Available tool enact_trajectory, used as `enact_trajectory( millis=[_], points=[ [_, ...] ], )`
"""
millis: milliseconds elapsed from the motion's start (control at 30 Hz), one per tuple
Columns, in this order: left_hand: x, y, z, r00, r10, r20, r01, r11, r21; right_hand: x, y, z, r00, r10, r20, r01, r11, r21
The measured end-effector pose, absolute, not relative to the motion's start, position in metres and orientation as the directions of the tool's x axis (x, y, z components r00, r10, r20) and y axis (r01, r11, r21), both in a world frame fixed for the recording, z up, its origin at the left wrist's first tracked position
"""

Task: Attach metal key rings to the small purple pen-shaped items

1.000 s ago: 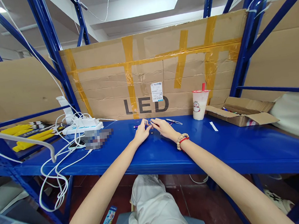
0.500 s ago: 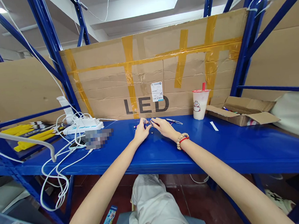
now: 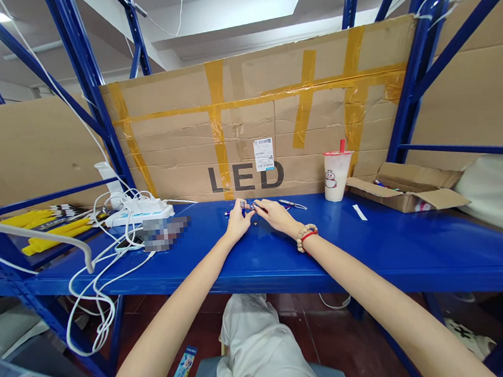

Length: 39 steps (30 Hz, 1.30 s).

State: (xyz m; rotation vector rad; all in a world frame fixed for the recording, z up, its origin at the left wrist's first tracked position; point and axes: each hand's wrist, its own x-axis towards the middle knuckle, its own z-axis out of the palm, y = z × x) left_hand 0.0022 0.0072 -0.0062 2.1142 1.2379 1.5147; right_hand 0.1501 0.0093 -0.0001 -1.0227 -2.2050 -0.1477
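Note:
Near the middle of the blue table (image 3: 267, 263), my left hand (image 3: 238, 220) is closed around a small dark blue item, too small to name. Close beside it, my right hand (image 3: 275, 214) is pinched on something tiny at the fingertips, and the two hands almost meet. A small speck (image 3: 255, 223) lies on the table just below them. Behind my right hand rests a slim metal tool (image 3: 293, 205), perhaps tweezers. Beads and a red band circle my right wrist.
On the right stand a drink cup (image 3: 337, 175), a white paper strip (image 3: 360, 212) and an open cardboard box (image 3: 403, 190). A power strip (image 3: 137, 213) with tangled white cables and yellow items (image 3: 59, 234) are at the left. Cardboard (image 3: 177, 142) closes the back.
Both hands keep nearly the same place and grip. The fingertips of my right hand have shifted very slightly; nothing else has visibly moved.

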Motion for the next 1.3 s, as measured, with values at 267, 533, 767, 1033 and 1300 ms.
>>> enact_trajectory(
  millis=[267,533,767,1033,1300],
  points=[
    [0.004,0.005,-0.006,0.066,0.785,0.616,0.442,-0.576,0.688,0.151,0.009,0.001,-0.447,0.627,0.638,0.706,0.686,-0.179],
    [0.001,0.020,-0.012,-0.017,0.805,0.593,0.302,-0.561,0.771,0.152,0.010,0.000,-0.403,0.645,0.650,0.745,0.643,-0.176],
    [0.000,0.023,-0.014,-0.038,0.811,0.584,0.286,-0.551,0.784,0.151,0.009,0.000,-0.387,0.658,0.646,0.753,0.629,-0.190],
    [0.002,0.019,-0.013,-0.017,0.823,0.568,0.261,-0.545,0.797,0.151,0.010,-0.001,-0.399,0.642,0.654,0.744,0.644,-0.177],
    [0.004,0.021,-0.016,0.011,0.845,0.535,0.086,-0.534,0.841,0.152,0.014,-0.004,-0.433,0.583,0.688,0.686,0.708,-0.168]
  ],
)
